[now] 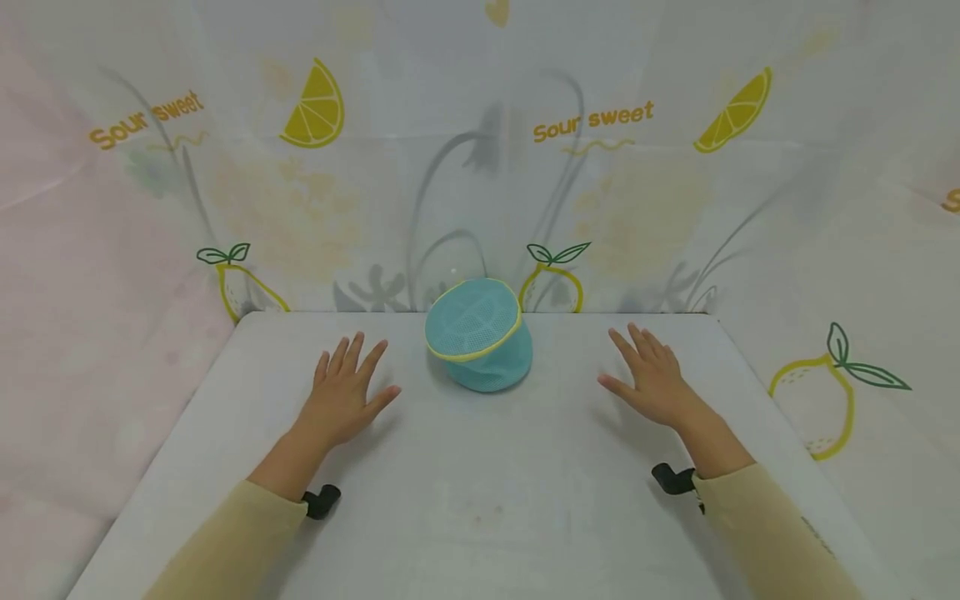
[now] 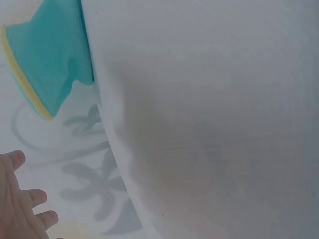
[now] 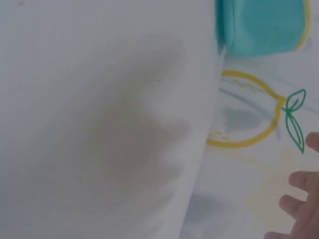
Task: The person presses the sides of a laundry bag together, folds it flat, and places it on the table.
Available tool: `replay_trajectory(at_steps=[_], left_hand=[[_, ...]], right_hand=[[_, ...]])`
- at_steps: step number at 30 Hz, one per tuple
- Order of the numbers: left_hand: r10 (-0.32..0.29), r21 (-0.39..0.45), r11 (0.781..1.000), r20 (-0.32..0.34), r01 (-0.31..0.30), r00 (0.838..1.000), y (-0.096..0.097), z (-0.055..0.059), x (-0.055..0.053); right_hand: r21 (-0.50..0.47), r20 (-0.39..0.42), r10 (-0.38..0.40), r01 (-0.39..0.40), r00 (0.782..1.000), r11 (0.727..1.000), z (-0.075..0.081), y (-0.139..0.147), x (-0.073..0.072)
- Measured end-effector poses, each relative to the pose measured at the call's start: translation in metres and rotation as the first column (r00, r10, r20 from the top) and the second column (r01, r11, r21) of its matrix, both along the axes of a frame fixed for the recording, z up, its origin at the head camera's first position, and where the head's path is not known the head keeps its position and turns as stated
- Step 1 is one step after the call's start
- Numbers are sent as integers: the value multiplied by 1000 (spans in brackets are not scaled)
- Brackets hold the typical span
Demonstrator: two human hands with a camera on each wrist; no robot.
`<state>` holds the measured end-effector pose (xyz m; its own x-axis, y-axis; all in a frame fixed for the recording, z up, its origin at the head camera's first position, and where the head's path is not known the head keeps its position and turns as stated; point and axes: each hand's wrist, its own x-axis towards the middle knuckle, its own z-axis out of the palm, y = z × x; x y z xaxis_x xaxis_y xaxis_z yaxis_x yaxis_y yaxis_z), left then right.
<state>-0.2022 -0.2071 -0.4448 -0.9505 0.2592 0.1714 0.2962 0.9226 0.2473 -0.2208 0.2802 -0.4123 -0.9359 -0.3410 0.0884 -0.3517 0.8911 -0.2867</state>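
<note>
A round teal mesh bag (image 1: 480, 333) with yellow trim along its upper edge sits near the back edge of the white table (image 1: 480, 492). Its top tilts toward the front left. To its left, my left hand (image 1: 347, 398) is held over the table with fingers spread, touching nothing. On the other side my right hand (image 1: 651, 379) does likewise, a bit farther from the bag. In the left wrist view the bag (image 2: 50, 55) shows at the upper left, with fingertips (image 2: 37, 197) below. The right wrist view cuts it off at the top.
Behind the table hangs a white cloth (image 1: 480, 92) printed with lemons, leaves and lettering; it continues down both sides. A dark wrist mount (image 1: 322, 502) sticks out at the left cuff and another mount (image 1: 672, 478) at the right cuff. Shadows lie under both hands.
</note>
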Motion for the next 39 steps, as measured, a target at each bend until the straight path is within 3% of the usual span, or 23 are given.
replay_trajectory(at_steps=[12, 25, 33, 39], left_hand=[[-30, 134, 991, -4, 31, 1000, 25, 4, -4], [-33, 325, 945, -5, 33, 999, 48, -4, -15], [-16, 461, 888, 34, -1, 999, 64, -2, -23], [-34, 592, 806, 45, 1, 998, 75, -3, -30]], right_hand=[[-155, -82, 43, -55, 996, 986, -4, -29, -8], [-362, -40, 47, -58, 998, 930, -12, -68, -13], [-455, -64, 54, -77, 997, 887, -14, -93, -20], [-525, -77, 63, -94, 995, 846, -15, -113, -23]])
